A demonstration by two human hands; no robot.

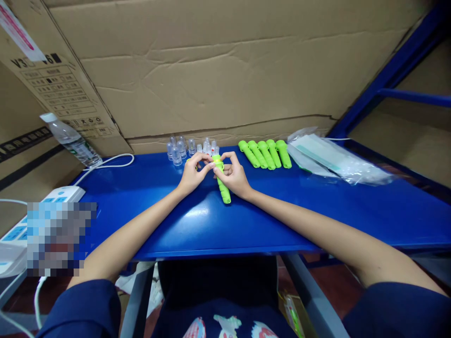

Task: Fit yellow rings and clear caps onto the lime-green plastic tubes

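In the middle of the desk, a bright green flashlight-shaped tube [223,190] is held tilted, its wider head away from me. My right hand [235,177] is closed around its upper part, thumb along the side. At the head, my left hand [196,174] pinches with thumb and fingertips, touching the tube. A small yellow-green bit shows by the left fingers; I cannot make out what it is. Just beyond my hands stand several clear plastic caps or bulb-like pieces [176,155]. To the right, several matching green tubes [262,155] lie in a row.
Plastic bags with flat contents [322,155] lie on the blue desk [282,206] at right. A bottle [72,140] leans against the cardboard [211,70] at left, near a white cable and a power strip [63,193]. A blurred-out patch covers the near left corner.
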